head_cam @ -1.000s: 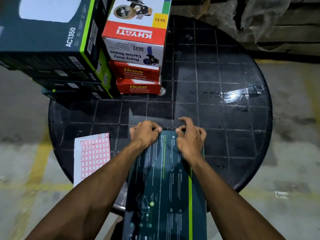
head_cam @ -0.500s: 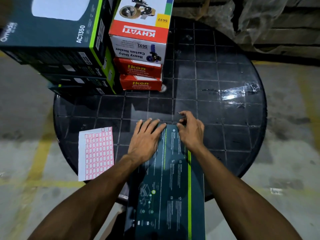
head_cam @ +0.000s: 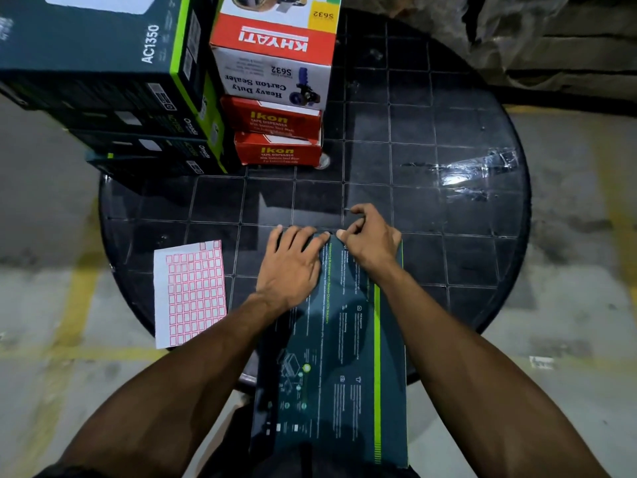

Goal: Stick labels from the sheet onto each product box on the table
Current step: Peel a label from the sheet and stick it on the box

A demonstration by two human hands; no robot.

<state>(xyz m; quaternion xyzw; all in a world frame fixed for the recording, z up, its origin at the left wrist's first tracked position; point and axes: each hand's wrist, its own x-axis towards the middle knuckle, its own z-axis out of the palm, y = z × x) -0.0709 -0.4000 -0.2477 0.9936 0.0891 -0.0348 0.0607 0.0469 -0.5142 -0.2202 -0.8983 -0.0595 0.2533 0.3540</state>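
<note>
A concrete floor (head_cam: 44, 236) with yellow lines surrounds a round black table (head_cam: 431, 132) with a grid top, seen from the head camera. A long teal box (head_cam: 331, 357) lies flat with its long axis running straight away from the person; its far end rests on the table's near part and its near end hangs past the rim toward the body. A green stripe runs along its right side.

The left hand (head_cam: 293, 263) lies flat on the box's far left corner, fingers straight and spread, pressing down. The right hand (head_cam: 368, 239) sits at the far end just beside it, fingers curled, thumb and forefinger pinched together at the box edge; whether a label is between them is too small to tell.

The label sheet (head_cam: 189, 291) lies left of the box, apart from it, overhanging the table rim. Stacked teal boxes (head_cam: 103, 63) and red boxes (head_cam: 275, 81) stand at the far left.
</note>
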